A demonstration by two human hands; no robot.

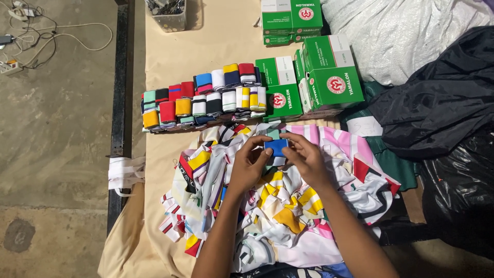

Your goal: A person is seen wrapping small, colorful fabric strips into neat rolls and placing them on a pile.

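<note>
My left hand (248, 163) and my right hand (305, 158) meet over a heap of colourful fabric pieces (280, 203) and together pinch a small folded fabric band (276, 146), blue with a green part on top. The fingers of both hands close on its edges. Just beyond them, rows of rolled striped bands (206, 100) in red, yellow, blue, white and black lie side by side on the beige table cover (170, 56).
Green and white cardboard boxes (329, 77) are stacked behind the rolls. A white sack (401, 36) and black plastic bags (442, 103) sit at the right. A clear bin (169, 14) stands at the back. Cables and a power strip (11, 66) lie on the concrete floor at the left.
</note>
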